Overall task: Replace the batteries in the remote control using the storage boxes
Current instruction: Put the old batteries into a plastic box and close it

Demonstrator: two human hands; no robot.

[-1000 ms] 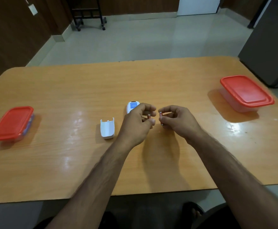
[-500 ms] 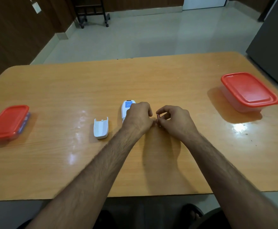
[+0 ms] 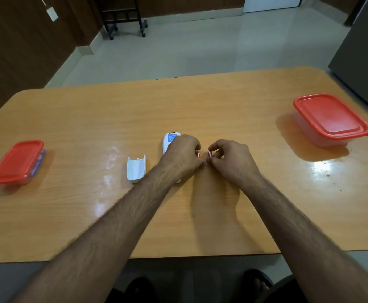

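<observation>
A white remote control (image 3: 170, 139) lies back-up in the middle of the wooden table (image 3: 200, 101), mostly under my left hand (image 3: 182, 155). Its white battery cover (image 3: 136, 169) lies loose just to the left. My left hand is curled over the remote and pinches a small red battery (image 3: 198, 154) at its fingertips. My right hand (image 3: 231, 158) pinches a second red battery (image 3: 210, 153) between thumb and forefinger, a few centimetres to the right. One red-lidded storage box (image 3: 17, 161) stands shut at the far left, a larger one (image 3: 331, 119) shut at the far right.
A grey cabinet (image 3: 362, 51) stands close to the table's far right corner. A black wheeled stand (image 3: 124, 20) is on the tiled floor beyond the table. My feet show under the near edge.
Both hands lowered toward the table and met beside the remote half a second ago, then drew slightly apart. Each still holds a battery. The camera tilted a little.
</observation>
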